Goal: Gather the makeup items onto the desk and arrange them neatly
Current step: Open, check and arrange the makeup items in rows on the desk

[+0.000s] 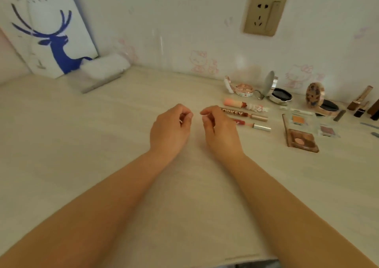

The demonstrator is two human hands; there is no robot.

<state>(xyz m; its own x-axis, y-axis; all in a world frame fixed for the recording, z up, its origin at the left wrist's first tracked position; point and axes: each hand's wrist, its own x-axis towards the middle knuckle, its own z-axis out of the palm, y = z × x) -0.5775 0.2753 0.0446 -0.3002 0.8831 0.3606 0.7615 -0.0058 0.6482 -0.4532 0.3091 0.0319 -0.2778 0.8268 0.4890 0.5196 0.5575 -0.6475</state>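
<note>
Desk, task seemingly nearing completion: left hand and right hand hovering close together mid-desk, fingers loosely curled, gripping nothing, while lip tubes, compacts and palettes are lying grouped far right, possibly awaiting straightening.

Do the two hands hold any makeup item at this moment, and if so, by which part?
Nothing is held. The left hand and right hand hover over the desk with loosely curled fingers, beside the lip gloss tubes.
</note>
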